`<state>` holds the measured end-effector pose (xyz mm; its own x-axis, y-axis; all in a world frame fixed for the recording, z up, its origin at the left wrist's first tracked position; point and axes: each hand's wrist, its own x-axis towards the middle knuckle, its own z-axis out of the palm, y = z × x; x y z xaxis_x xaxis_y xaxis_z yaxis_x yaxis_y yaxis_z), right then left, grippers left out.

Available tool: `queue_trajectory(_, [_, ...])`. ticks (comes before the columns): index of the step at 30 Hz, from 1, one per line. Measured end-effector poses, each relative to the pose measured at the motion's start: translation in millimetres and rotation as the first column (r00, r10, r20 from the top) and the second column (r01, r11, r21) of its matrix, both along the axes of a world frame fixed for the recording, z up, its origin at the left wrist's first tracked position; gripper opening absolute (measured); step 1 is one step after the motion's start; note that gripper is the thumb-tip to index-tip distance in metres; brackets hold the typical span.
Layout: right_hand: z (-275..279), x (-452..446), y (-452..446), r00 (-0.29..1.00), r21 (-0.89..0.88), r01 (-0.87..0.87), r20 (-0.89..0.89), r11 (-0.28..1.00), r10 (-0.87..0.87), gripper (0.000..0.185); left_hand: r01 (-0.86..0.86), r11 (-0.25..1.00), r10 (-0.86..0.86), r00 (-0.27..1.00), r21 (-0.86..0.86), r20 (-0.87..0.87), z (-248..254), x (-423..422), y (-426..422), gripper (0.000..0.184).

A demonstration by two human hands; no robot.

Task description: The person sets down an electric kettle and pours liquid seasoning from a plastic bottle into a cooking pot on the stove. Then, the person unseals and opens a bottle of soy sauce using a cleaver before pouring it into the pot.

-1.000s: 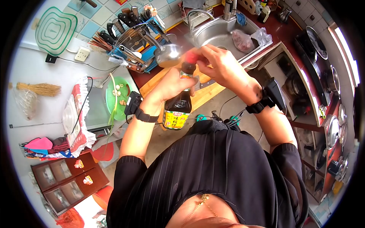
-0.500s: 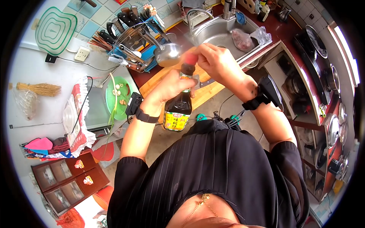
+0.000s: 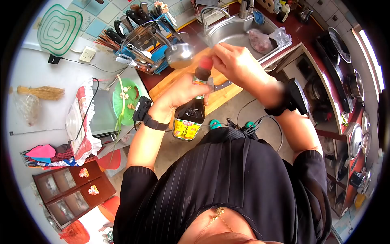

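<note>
A dark glass soy sauce bottle [image 3: 191,110] with a yellow label hangs tilted in front of my body. My left hand [image 3: 185,91] is wrapped round its neck. At the top of the bottle is a red cap [image 3: 206,62], somewhat blurred. My right hand [image 3: 233,63] is closed at the cap's right side, fingers bent and pinched against it; the exact contact is partly hidden. Below and behind both hands lies a wooden cutting board [image 3: 221,99], with a knife [image 3: 222,85] on it beside the bottle neck.
A steel sink [image 3: 231,32] holding a plastic-bagged item [image 3: 260,40] is at the back. A metal ladle [image 3: 179,56] projects from the utensil rack [image 3: 140,53] above the board. Left stands a green basket [image 3: 136,112] with garlic and scallion. Open cabinet shelves [image 3: 308,89] are on the right.
My right hand and forearm have shifted slightly right and turned at the wrist. The fingers remain at the cap. My left hand still holds the bottle, which has barely moved.
</note>
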<state>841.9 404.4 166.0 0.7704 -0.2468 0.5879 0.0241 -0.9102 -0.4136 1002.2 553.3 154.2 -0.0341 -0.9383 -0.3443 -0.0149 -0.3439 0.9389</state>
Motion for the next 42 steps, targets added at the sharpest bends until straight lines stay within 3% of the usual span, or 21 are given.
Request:
queue_trajectory(3, [-4.8, 3.1, 8.1, 0.991, 0.398, -0.004, 0.126, 0.918, -0.05, 0.013, -0.038, 0.996, 0.039, 0.999, -0.077, 0.014, -2.4, 5.5, -1.8, 0.014])
queue_trajectory(4, [0.5, -0.1, 14.7, 0.996, 0.611, 0.05, 0.023, 0.79, -0.081, 0.018, -0.071, 0.995, 0.069, 0.997, -0.074, -0.023, 2.5, 3.4, -2.0, 0.015])
queue_trajectory(7, [-11.8, -2.4, 17.6, 0.998, 0.895, 0.052, -0.028, 0.444, -0.062, 0.021, -0.123, 0.978, 0.13, 0.991, -0.171, 0.028, 5.5, 1.5, -3.0, 0.016])
queue_trajectory(10, [-17.1, -3.2, 17.4, 0.998, 0.984, -0.062, 0.059, 0.164, 0.021, 0.027, -0.19, 0.949, 0.226, 0.966, -0.252, 0.122, 3.0, -5.7, -5.6, 0.018])
queue_trajectory(11, [-17.8, -3.9, 17.0, 0.994, 0.991, -0.108, 0.105, 0.075, 0.041, 0.029, -0.186, 0.938, 0.262, 0.933, -0.293, 0.245, -4.0, -5.4, -6.7, 0.018])
queue_trajectory(14, [-10.1, -8.3, 15.1, 0.992, 0.979, -0.099, 0.112, -0.181, 0.063, 0.031, -0.162, 0.903, 0.369, 0.767, -0.398, 0.525, -20.7, -8.7, -9.5, 0.019])
queue_trajectory(17, [-7.6, -11.4, 11.5, 0.997, 0.954, -0.025, 0.048, -0.3, 0.069, 0.035, -0.165, 0.906, 0.414, 0.527, -0.389, 0.742, -13.1, -24.1, -7.6, 0.023])
queue_trajectory(18, [-8.1, -13.1, 12.3, 0.997, 0.968, -0.008, 0.025, -0.25, 0.068, 0.038, -0.144, 0.872, 0.48, 0.438, -0.468, 0.76, -23.3, -24.2, -10.3, 0.025])
queue_trajectory(21, [-11.9, -16.0, 8.3, 0.989, 0.977, 0.098, -0.075, -0.187, 0.124, 0.04, -0.078, 0.895, 0.438, 0.329, -0.438, 0.837, -33.2, -24.1, -6.2, 0.032])
queue_trajectory(25, [-20.0, -18.6, 0.2, 0.984, 0.968, 0.113, -0.078, -0.225, 0.159, 0.039, 0.005, 0.858, 0.492, 0.277, -0.513, 0.825, -48.2, -20.8, -5.8, 0.034])
queue_trajectory(33, [-24.8, -23.8, -7.4, 0.96, 0.925, 0.186, -0.099, -0.331, 0.263, 0.032, 0.114, 0.781, 0.557, 0.317, -0.614, 0.767, -60.0, -16.4, -7.1, 0.037])
queue_trajectory(42, [-34.6, -24.5, -3.7, 0.978, 0.914, 0.091, -0.008, -0.395, 0.207, 0.028, 0.107, 0.764, 0.568, 0.356, -0.636, 0.742, -61.9, -16.4, -11.1, 0.036])
